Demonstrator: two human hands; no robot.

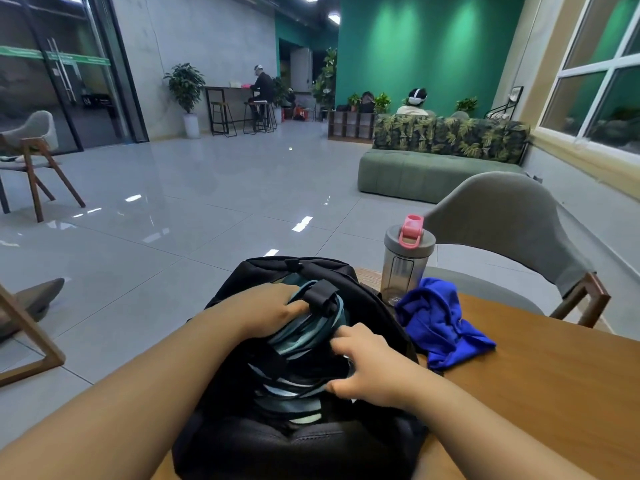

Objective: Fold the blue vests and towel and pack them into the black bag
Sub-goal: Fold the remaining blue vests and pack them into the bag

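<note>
Here I see my left hand (273,311) curled over the teal-striped folded cloth (304,337) inside the open black fabric bag (294,441) on the wooden bench (540,375); that grip holds the cloth's far edge. My right hand (367,367) presses bent fingers onto the cloth's near right side. A crumpled bright blue vest (441,322) lies just right of the bag, beside a clear bottle with grey lid (405,263).

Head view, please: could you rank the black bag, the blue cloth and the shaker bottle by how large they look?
1. black bag, clearly largest, though also nearest the camera.
2. blue cloth.
3. shaker bottle, close to the cloth in apparent size; it stands farther back, so that order is unsure.
</note>
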